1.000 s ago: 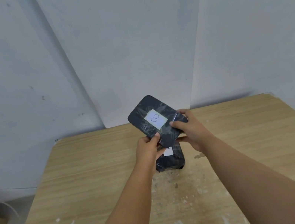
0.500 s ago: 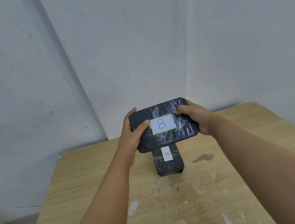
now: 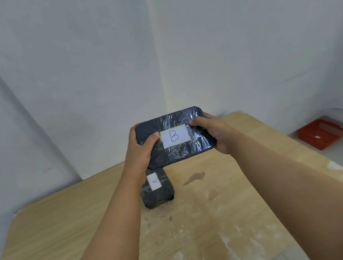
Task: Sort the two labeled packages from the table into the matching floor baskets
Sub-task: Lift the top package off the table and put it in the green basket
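Turned to the right since a moment before, bringing a red basket (image 3: pixel 322 133) on the floor into sight past the table (image 3: pixel 53 226) edge. Held up in the air, package B (image 3: pixel 175 138), gripped by left hand (image 3: pixel 141 152) and right hand (image 3: pixel 214 133). Package A (image 3: pixel 156 189) lying below, partly hidden by the left arm

Dark navy-black package B (image 3: pixel 176 138), glossy under clear wrap, with a white label (image 3: pixel 174 137) and a blue handwritten letter. Package A (image 3: pixel 156 189) below is the same dark shade, white label too. The table (image 3: pixel 67 215) is pale tan woodgrain, flecked with white paint smears and one dark stain (image 3: pixel 193 178). Walls (image 3: pixel 241 38) are pale grey-blue. A bright red basket (image 3: pixel 322 133) sits on the grey floor.
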A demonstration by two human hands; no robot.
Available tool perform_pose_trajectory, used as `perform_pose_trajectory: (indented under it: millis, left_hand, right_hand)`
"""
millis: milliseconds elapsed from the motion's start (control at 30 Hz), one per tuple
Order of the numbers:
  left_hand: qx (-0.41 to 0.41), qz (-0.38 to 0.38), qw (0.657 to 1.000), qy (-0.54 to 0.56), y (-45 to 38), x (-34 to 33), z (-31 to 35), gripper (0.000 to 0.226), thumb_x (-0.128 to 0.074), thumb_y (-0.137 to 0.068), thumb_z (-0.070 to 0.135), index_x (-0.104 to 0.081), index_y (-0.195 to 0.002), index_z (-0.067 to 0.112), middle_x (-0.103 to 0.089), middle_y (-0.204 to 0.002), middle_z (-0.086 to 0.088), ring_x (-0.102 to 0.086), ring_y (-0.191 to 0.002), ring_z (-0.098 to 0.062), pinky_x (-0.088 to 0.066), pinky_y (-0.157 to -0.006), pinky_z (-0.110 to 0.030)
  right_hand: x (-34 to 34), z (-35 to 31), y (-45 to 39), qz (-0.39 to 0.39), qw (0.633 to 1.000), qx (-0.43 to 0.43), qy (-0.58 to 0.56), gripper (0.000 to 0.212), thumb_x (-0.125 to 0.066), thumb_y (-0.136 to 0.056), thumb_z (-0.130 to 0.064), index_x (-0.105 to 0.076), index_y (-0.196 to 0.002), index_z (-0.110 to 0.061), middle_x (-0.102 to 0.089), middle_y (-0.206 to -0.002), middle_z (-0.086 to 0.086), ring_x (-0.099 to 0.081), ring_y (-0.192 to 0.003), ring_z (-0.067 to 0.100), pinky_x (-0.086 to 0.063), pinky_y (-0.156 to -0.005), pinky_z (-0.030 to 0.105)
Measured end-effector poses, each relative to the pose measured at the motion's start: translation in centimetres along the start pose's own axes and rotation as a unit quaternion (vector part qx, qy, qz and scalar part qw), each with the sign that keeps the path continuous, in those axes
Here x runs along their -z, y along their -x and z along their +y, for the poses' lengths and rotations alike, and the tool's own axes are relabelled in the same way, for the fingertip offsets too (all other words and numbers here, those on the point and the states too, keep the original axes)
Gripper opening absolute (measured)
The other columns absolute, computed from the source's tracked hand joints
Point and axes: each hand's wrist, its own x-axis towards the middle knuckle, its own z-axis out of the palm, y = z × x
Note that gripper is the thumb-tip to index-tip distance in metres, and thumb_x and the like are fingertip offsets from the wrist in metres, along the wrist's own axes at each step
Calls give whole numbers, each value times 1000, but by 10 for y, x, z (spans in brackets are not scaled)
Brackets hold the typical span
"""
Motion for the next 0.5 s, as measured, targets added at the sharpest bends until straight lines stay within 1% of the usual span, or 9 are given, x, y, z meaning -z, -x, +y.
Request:
perform_pose_trajectory:
  millis: [67, 100, 167, 233, 300, 367, 467, 500]
  left_hand:
    - [2, -17, 1000, -3, -3, -31, -3, 34, -68, -84, 28, -53, -113, 37, -70, -105, 2, -69, -91, -16, -58, -74, -34]
    - [3, -27, 1000, 1, -4, -48, -4, 34, -68, -84, 27, -53, -113, 37, -70, -104, 3, -69, -89, -15, -58, -72, -33]
    - [5, -48, 999, 6, -5, -87, -9, 35, -67, -85, 26, -53, -115, 34, -69, -103, 4, -69, -87, -13, -56, -68, -30]
    - [14, -68, 998, 14, -5, -131, -16, 35, -68, -84, 26, -53, -115, 34, -69, -103, 5, -69, -88, -15, -57, -71, -33]
    - [27, -87, 995, 27, -4, -180, -24, 34, -68, -83, 27, -54, -113, 36, -69, -103, 5, -69, -89, -17, -58, -75, -38]
    - [40, -106, 993, 40, 0, -235, -31, 30, -68, -83, 27, -55, -106, 40, -69, -101, 8, -68, -88, -17, -58, -74, -38]
    - [49, -134, 988, 56, 12, -317, -39, 26, -68, -83, 26, -55, -99, 43, -68, -98, 9, -68, -87, -18, -56, -70, -37]
    - [52, -141, 987, 58, 15, -344, -41, 26, -68, -83, 26, -56, -97, 44, -69, -99, 9, -68, -88, -19, -56, -71, -39]
  right_hand:
    - [29, -4, 8, 34, 999, 10, -4, 12, -63, -86, -12, -59, -98, -12, -66, -83, 4, -66, -59, 8, -52, -49, 20]
    - [47, -5, 12, 53, 998, 17, -5, 19, -64, -86, -13, -59, -104, -10, -65, -85, 4, -66, -58, 6, -52, -48, 20]
    - [84, -9, 22, 92, 995, 27, -7, 39, -68, -84, -16, -52, -119, -9, -65, -90, 3, -66, -58, 5, -52, -49, 21]
    - [126, -14, 34, 125, 992, 30, -15, 48, -69, -83, -19, -45, -125, -14, -65, -92, 3, -67, -60, 6, -53, -51, 23]
    - [172, -19, 45, 150, 988, 28, -21, 51, -69, -82, -22, -43, -126, -17, -65, -97, 5, -67, -69, 13, -54, -59, 29]
    - [224, -25, 58, 176, 984, 29, -17, 54, -68, -81, -24, -43, -129, -18, -66, -100, 6, -66, -76, 18, -55, -68, 34]
    - [300, -36, 80, 204, 979, 20, -11, 50, -65, -83, -21, -43, -128, -15, -66, -98, 8, -66, -77, 21, -55, -77, 40]
    - [326, -40, 87, 210, 977, 16, -14, 47, -63, -85, -18, -44, -127, -14, -65, -97, 8, -65, -76, 21, -56, -76, 40]
